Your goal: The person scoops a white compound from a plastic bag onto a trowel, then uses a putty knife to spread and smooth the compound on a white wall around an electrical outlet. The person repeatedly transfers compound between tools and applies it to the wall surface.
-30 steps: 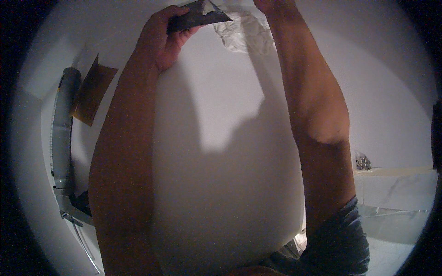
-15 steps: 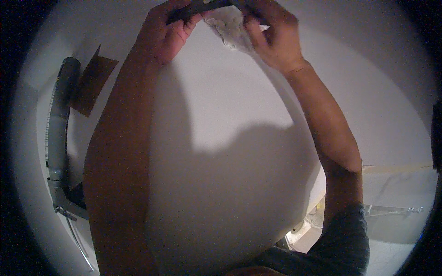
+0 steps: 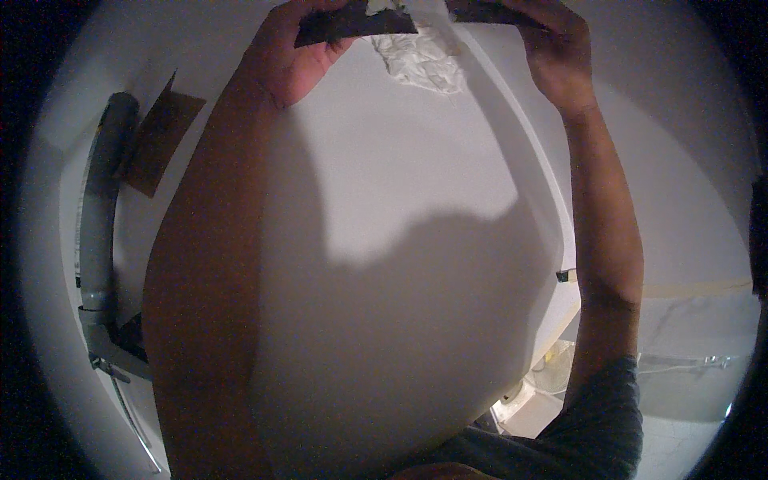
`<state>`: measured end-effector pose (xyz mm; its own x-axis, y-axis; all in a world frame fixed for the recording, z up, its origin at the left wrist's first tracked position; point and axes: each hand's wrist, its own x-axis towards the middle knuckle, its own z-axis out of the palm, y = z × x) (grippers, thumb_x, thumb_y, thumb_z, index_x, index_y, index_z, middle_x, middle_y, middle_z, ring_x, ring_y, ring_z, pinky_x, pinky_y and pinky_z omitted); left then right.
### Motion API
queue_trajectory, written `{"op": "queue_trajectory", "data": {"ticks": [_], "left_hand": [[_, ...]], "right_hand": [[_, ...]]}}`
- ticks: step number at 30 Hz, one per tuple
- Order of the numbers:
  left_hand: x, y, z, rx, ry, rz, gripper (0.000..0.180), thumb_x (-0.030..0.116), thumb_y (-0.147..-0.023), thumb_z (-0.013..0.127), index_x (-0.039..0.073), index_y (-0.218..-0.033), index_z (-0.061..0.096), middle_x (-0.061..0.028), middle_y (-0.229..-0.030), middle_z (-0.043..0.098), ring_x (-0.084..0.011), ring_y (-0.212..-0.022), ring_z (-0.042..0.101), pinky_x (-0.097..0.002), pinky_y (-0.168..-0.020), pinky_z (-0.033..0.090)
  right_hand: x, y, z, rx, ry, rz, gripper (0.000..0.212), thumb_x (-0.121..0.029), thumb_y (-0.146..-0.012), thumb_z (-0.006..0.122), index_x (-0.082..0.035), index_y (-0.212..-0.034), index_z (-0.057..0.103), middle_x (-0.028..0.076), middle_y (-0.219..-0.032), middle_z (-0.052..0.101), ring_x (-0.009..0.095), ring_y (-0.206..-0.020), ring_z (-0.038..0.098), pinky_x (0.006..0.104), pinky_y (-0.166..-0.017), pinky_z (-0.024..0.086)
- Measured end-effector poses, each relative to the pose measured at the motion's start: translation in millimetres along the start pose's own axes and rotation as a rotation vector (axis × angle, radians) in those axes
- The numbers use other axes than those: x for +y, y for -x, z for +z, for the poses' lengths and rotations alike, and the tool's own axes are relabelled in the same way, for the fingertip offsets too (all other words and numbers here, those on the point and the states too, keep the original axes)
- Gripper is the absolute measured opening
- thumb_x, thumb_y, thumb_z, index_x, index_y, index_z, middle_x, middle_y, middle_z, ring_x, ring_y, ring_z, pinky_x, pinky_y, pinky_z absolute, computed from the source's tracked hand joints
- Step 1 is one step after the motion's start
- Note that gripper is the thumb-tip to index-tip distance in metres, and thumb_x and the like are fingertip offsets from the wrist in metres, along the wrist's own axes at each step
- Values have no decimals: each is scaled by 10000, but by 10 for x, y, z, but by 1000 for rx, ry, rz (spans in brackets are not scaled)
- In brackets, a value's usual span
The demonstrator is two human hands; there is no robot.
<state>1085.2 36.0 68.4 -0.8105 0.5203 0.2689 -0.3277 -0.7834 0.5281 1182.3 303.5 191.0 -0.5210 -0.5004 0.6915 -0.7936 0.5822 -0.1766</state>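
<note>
At the top edge of the head view, my left hand (image 3: 300, 68) is closed round a dark, flat, straight-edged piece (image 3: 352, 27) with white smears on its upper side. To its right, my right hand (image 3: 560, 68) grips a second dark, thin strip (image 3: 492, 11) that points toward the left one. White crumpled tissue or cloth (image 3: 424, 66) shows in and below the gap between them; I cannot tell whether it hangs or rests on the white surface (image 3: 384, 176). The upper parts of both hands run out of the picture.
A caulking gun with a grey tube (image 3: 100, 216) lies to the left, beside a folded brown sheet (image 3: 164, 144). A pale raised edge (image 3: 528, 144) curves down the right side of the white surface. Beyond my right arm is a clear, glassy panel (image 3: 684, 392) with a fitting.
My right hand has moved away to the right, holding its dark strip. The crumpled white tissue, formerly against that hand, now shows apart from it. My left hand has barely moved.
</note>
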Motion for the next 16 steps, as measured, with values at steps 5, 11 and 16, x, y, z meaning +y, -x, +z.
{"op": "queue_trajectory", "data": {"ticks": [5,11,16], "left_hand": [[-70,-37,-59,-111,-97,-53,230,140,-902,669,-10,-1075,681,-106,-1041,735,-204,-967,697,-340,-894,528],[-20,81,180,-88,-170,-59,272,146,-889,682,-14,-1109,682,-114,-1110,740,-239,-1050,695,-369,-988,505],[-43,8,-1,-85,-174,-46,373,169,-872,721,-12,-1194,670,-107,-1169,738,-248,-1089,692,-387,-1028,493]], "right_hand": [[-126,-135,-8,-152,163,-113,370,127,-815,665,-67,-1106,786,144,-1205,734,322,-1118,681,389,-996,548],[-180,-130,110,-238,8,38,387,123,-832,665,-85,-1136,785,133,-1220,731,302,-1134,675,381,-996,552],[-288,-209,-92,-368,-7,299,271,15,-949,661,-80,-1176,774,144,-1216,729,296,-1202,660,404,-1039,541]]}}
